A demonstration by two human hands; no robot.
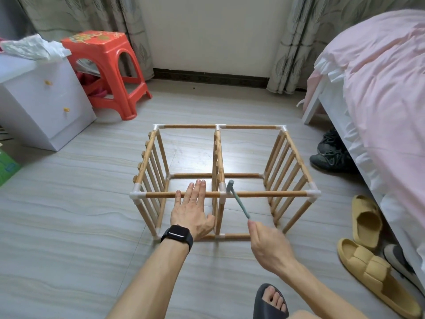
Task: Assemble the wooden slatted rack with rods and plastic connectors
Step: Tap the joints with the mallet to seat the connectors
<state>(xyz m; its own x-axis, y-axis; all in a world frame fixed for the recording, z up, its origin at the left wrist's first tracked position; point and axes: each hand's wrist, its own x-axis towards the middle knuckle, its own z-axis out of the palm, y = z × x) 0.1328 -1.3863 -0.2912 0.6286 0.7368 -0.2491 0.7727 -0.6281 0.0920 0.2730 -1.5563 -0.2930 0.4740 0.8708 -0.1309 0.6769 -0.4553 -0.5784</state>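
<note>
- A red plastic stool (108, 65) stands at ten o'clock.
- A white drawer cabinet (41, 104) sits just beside it at nine o'clock, with a crumpled white bag (32, 47) on top.
- A bed with a pink cover (379, 88) fills two to three o'clock.
- Dark sneakers (331, 153) lie at three o'clock.
- Yellow slippers (372, 272) lie at four o'clock.
- Patterned curtains (92, 17) hang at eleven and one o'clock.

The left arm reaches forward from the near left with a dark watch (177, 236) on its wrist. The left hand (192, 210) lies flat, palm down, fingers straight and pointing far, resting across the near top rod (161, 195) with the thumb spread to the right. The right arm comes in from the near right. The right hand (269, 247) is curled round the handle end of a small hammer (239, 203), whose head points far and left. A bare foot (274, 297) shows at the near edge.
</note>
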